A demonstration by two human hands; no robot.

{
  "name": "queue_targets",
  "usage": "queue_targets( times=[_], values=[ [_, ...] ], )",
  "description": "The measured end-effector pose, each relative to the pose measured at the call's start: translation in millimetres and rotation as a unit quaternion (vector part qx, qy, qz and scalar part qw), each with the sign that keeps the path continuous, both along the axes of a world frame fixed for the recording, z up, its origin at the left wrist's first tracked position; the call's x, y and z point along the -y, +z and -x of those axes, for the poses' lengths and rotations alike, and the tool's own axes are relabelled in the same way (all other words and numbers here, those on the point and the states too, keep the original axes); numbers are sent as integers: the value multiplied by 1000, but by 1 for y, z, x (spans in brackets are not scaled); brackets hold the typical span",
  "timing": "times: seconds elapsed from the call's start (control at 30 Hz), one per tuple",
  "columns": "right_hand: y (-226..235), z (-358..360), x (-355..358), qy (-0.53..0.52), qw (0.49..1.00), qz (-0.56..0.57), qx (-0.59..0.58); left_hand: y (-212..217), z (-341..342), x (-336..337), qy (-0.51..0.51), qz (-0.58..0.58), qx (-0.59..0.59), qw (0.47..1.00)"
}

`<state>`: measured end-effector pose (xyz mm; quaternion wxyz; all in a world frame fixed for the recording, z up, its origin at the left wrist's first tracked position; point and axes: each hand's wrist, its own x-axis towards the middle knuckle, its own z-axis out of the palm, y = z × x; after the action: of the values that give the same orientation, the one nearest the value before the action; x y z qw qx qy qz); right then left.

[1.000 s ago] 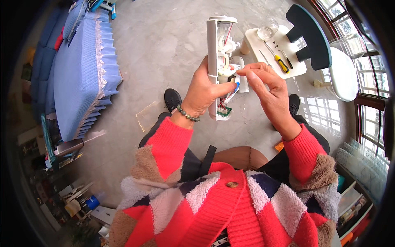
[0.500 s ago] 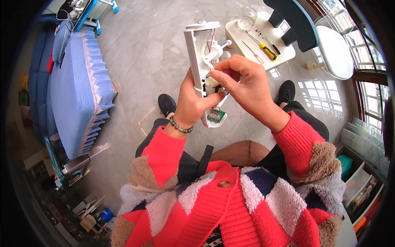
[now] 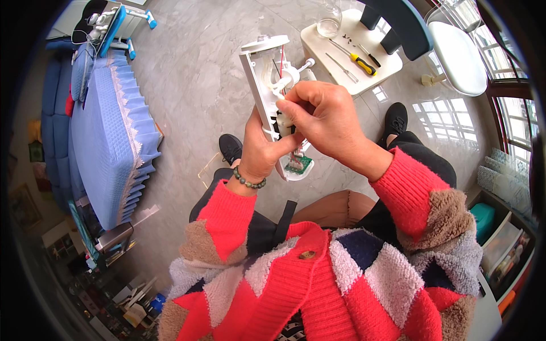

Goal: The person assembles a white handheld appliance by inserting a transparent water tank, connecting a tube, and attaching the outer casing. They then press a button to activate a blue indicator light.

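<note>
In front of me, an opened white plastic appliance housing (image 3: pixel 254 85) is held up off the floor, its top leaning left. My left hand (image 3: pixel 260 149) grips its lower part, with the thumb across the open side. White tubing (image 3: pixel 282 85), a thin red wire and white fittings show inside. A green circuit board (image 3: pixel 300 165) sits at the lower end. My right hand (image 3: pixel 335 116) is closed, thumb and index finger pinched at the white parts in the middle of the housing. What lies between those fingertips is hidden.
A cream stool (image 3: pixel 369 83) at the upper right bears a yellow-black screwdriver (image 3: pixel 363 64), a small dark screwdriver (image 3: pixel 369 55), a thin metal tool (image 3: pixel 341 67), a glass jar (image 3: pixel 328 27) and small dark bits. A blue-covered bed (image 3: pixel 102 148) stands on the left.
The housing has tilted further left at its top and sits slightly lower in view. Both hands moved with it, and the right fingers stay pinched. The whole view has shifted slightly.
</note>
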<state>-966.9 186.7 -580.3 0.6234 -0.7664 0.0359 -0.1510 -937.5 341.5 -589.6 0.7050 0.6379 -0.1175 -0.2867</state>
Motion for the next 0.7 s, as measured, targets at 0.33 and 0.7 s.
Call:
queue_targets(
  times=[0.33,0.7],
  values=[
    [-1,-1,-1,-12,999,40,26,-2,1,1,6,24,-12,1000],
    [6,-9,10,-76,990,70,94,-2,3,1,26,51,-59,997]
  ],
)
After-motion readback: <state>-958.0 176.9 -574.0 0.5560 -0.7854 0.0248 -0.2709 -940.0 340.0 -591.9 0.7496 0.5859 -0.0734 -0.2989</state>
